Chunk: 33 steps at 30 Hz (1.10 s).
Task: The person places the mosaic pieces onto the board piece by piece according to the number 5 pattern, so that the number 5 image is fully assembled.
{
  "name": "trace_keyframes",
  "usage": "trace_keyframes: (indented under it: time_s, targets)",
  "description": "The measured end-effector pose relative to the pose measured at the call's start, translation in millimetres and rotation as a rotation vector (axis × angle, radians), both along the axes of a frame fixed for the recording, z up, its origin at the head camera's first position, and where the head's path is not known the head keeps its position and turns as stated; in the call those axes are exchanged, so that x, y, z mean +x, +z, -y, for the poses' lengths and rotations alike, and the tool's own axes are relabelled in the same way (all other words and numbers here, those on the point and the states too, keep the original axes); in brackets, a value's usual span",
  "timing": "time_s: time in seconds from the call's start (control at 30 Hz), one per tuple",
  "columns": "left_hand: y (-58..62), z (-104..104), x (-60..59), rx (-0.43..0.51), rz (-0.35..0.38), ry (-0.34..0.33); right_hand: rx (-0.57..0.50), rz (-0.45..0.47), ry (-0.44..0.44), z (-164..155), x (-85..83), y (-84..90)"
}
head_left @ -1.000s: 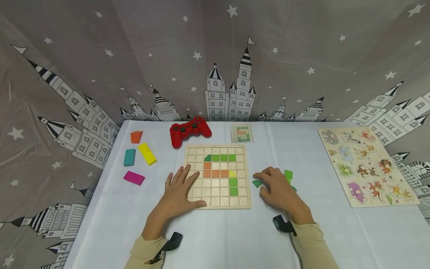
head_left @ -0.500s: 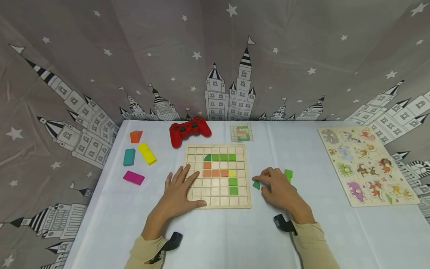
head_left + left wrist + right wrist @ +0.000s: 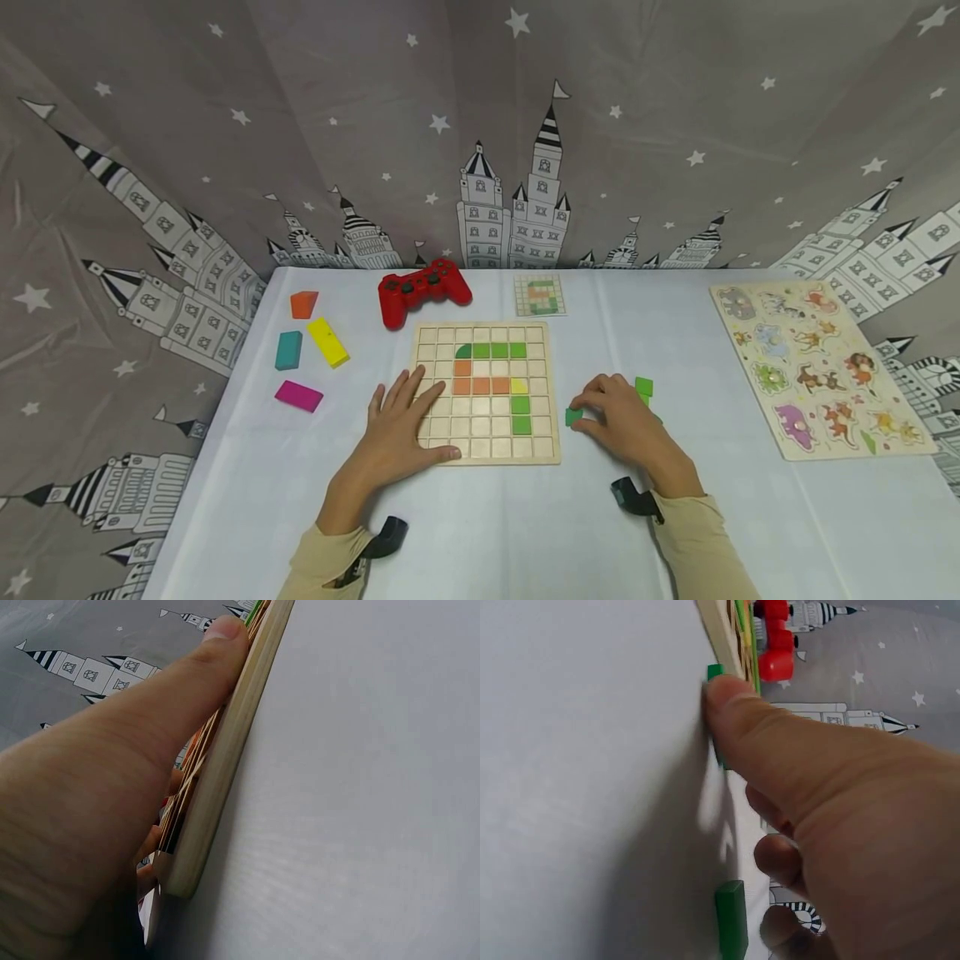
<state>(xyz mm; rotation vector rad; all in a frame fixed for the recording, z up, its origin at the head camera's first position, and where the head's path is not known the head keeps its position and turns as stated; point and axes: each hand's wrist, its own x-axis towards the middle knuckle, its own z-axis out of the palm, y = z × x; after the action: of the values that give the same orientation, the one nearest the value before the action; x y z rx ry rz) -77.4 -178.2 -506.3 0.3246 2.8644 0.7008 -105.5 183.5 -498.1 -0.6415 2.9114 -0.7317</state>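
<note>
A wooden grid board (image 3: pixel 486 392) lies in the middle of the white table, with green, orange and yellow tiles set in some of its cells. My left hand (image 3: pixel 400 425) rests flat on the board's left front part, fingers straight; its thumb lies along the board's front edge (image 3: pixel 225 765). My right hand (image 3: pixel 617 421) is just right of the board and pinches a small green tile (image 3: pixel 573 416) between thumb and fingertips. The same green tile (image 3: pixel 715 675) shows at the thumb tip in the right wrist view. Loose green tiles (image 3: pixel 644 387) lie behind that hand.
A red game controller (image 3: pixel 423 292) and a small pattern card (image 3: pixel 540 297) lie behind the board. Orange, teal, yellow and pink blocks (image 3: pixel 328 342) sit at the left. An animal peg puzzle (image 3: pixel 817 367) lies at the right. A star-and-castle curtain closes in the table.
The right hand has closed its thumb and fingertips on the green tile and lifted it on edge, drawing it slightly nearer. The left hand has stayed put.
</note>
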Motion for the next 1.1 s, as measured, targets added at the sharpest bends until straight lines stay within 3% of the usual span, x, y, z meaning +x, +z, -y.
trace_keyframes:
  time_s: [0.3,0.73,1.1]
  targets:
    - [1.5,-0.5,0.2,-0.009,0.003,-0.006,-0.016,-0.048,0.02,10.4,3.7,6.7]
    - [0.1,-0.4,-0.4,-0.008,-0.003,-0.007,-0.037,-0.084,0.266,50.6,24.7,12.1]
    - [-0.6,-0.7,0.0,-0.018,-0.007,-0.004,0.015,-0.152,0.256,58.5,27.1,2.1]
